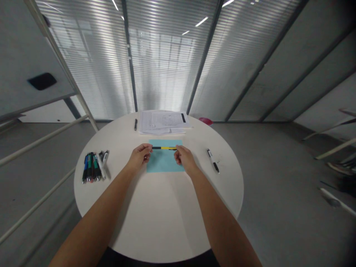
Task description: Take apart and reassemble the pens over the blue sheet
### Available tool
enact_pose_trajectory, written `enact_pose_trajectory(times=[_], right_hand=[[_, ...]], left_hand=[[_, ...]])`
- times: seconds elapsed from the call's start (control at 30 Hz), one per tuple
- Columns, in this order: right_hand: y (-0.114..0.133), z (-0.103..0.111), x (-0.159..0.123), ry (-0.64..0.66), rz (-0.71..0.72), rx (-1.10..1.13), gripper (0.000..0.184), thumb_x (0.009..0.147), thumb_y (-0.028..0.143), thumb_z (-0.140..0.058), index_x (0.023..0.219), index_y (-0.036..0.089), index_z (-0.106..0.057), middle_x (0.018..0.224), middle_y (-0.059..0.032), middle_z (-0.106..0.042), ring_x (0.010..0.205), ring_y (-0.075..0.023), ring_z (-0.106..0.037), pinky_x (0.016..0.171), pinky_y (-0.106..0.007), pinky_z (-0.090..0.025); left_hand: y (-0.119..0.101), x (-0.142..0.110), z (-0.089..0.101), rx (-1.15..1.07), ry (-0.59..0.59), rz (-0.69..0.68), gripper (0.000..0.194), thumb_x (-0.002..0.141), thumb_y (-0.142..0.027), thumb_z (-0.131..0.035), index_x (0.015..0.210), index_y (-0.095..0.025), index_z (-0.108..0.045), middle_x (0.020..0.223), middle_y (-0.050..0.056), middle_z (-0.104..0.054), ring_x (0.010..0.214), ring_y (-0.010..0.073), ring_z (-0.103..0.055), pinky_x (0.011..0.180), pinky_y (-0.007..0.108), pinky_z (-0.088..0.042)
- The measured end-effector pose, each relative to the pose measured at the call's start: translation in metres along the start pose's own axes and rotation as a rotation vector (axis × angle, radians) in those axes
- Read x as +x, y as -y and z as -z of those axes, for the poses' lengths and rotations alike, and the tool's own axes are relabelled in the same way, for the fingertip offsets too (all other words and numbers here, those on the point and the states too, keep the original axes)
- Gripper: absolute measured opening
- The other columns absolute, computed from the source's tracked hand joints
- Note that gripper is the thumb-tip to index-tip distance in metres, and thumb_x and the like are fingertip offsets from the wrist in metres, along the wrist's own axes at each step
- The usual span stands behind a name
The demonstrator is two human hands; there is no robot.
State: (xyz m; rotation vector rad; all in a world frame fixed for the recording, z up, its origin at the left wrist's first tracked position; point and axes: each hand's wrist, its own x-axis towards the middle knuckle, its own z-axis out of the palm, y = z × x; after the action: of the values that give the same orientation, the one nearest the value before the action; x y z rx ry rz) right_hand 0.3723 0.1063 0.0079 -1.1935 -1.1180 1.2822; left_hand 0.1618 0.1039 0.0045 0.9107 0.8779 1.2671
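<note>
My left hand (pixel 140 155) and my right hand (pixel 185 157) pinch opposite ends of a yellow-and-black pen (pixel 164 148) between their fingertips. The pen lies level just above a light blue sheet of paper (pixel 164 163), and both hands partly cover the sheet. That sheet rests on a round white table (pixel 158 207). To the left, a bundle of several pens and markers (pixel 93 167) lies on the table. A single black-and-white pen (pixel 213 161) lies to the right of my right hand.
A stack of printed papers (pixel 164 122) and a black pen (pixel 135 124) lie at the table's far side. A pink object (pixel 205 121) shows beyond the far rim. Metal railings (pixel 41 141) stand at the left, and a glass wall with blinds (pixel 161 63) stands behind.
</note>
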Motion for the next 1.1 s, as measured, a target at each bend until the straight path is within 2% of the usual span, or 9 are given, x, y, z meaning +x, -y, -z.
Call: enact_pose_trajectory(times=[0.23, 0.33, 0.5, 0.73, 1.0, 1.1], right_hand=[[0.0020, -0.0012, -0.0014, 0.020, 0.008, 0.029, 0.037, 0.074, 0.055, -0.059, 0.075, 0.020, -0.049, 0.055, 0.0040, -0.059, 0.032, -0.0070, -0.045, 0.031, -0.019, -0.030], [-0.0011, 0.0006, 0.0003, 0.049, 0.002, 0.059, 0.035, 0.074, 0.052, -0.061, 0.079, 0.019, -0.051, 0.059, 0.0029, -0.061, 0.034, -0.0077, -0.047, 0.032, -0.020, -0.032], [-0.0028, 0.0007, 0.0004, 0.095, 0.034, 0.049, 0.035, 0.074, 0.052, -0.062, 0.080, 0.019, -0.052, 0.062, 0.0031, -0.062, 0.036, -0.0074, -0.048, 0.034, -0.020, -0.033], [0.0000, 0.0004, -0.0026, 0.105, 0.102, 0.003, 0.033, 0.078, 0.052, -0.059, 0.081, 0.019, -0.052, 0.065, 0.0027, -0.063, 0.037, -0.0072, -0.050, 0.035, -0.019, -0.035], [0.0007, -0.0023, -0.0051, 0.173, 0.126, 0.043, 0.037, 0.076, 0.045, -0.062, 0.104, 0.023, -0.052, 0.101, -0.0038, -0.067, 0.050, -0.0120, -0.064, 0.036, -0.020, -0.040], [0.0028, -0.0033, -0.0065, 0.165, 0.093, 0.024, 0.036, 0.078, 0.047, -0.060, 0.103, 0.023, -0.053, 0.094, -0.0028, -0.068, 0.048, -0.0119, -0.063, 0.035, -0.019, -0.038]], left_hand=[[0.0007, 0.0003, -0.0006, 0.073, -0.026, -0.021, 0.031, 0.064, -0.034, -0.077, 0.084, -0.015, -0.063, 0.074, 0.001, -0.057, 0.047, 0.0032, -0.040, 0.039, 0.017, -0.020], [0.0020, 0.0019, 0.0011, 0.125, -0.063, -0.032, 0.032, 0.065, -0.036, -0.077, 0.083, -0.014, -0.065, 0.069, 0.001, -0.056, 0.047, 0.0036, -0.039, 0.040, 0.018, -0.021], [0.0059, 0.0055, 0.0055, 0.176, -0.107, -0.047, 0.032, 0.067, -0.041, -0.074, 0.078, -0.013, -0.065, 0.053, -0.003, -0.044, 0.045, 0.0051, -0.037, 0.041, 0.018, -0.022], [0.0044, 0.0055, 0.0041, 0.158, -0.130, -0.038, 0.031, 0.065, -0.039, -0.076, 0.076, -0.013, -0.064, 0.051, -0.003, -0.045, 0.044, 0.0057, -0.038, 0.041, 0.019, -0.023], [0.0064, 0.0069, 0.0055, 0.148, -0.116, -0.066, 0.035, 0.070, -0.045, -0.071, 0.064, -0.013, -0.059, 0.047, -0.003, -0.042, 0.041, 0.0053, -0.035, 0.040, 0.020, -0.022], [0.0064, 0.0073, 0.0050, 0.125, -0.125, -0.080, 0.034, 0.070, -0.044, -0.071, 0.065, -0.014, -0.057, 0.046, -0.004, -0.042, 0.040, 0.0054, -0.035, 0.039, 0.020, -0.021]])
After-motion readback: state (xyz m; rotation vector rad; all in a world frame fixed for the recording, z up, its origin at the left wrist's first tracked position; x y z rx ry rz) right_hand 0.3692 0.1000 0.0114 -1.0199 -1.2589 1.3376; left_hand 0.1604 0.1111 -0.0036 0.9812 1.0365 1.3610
